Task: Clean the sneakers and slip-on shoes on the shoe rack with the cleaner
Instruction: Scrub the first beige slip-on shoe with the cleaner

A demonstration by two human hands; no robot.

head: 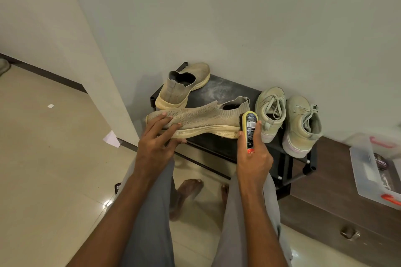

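The clear plastic box [368, 171] at the right edge of the frame is cut off, and what lies inside it is too blurred to be made out; the label on the brush [250, 130] cannot be read. The left hand [156, 138] is seen at centre, fingers spread over the toe of a beige slip-on shoe [199, 119] with the thumb under its sole, so the shoe is gripped and held sideways above the front edge of the black shoe rack [217, 93]. The brush is clasped in the right hand [256, 158], its dark bristles set against the heel of the held shoe. A second slip-on shoe [184, 84] is stood at the rack's upper left corner, and two pale green sneakers [288, 117] are stood on its right end, overhanging the front edge. Open tiled floor [54, 158] is seen at lower left.
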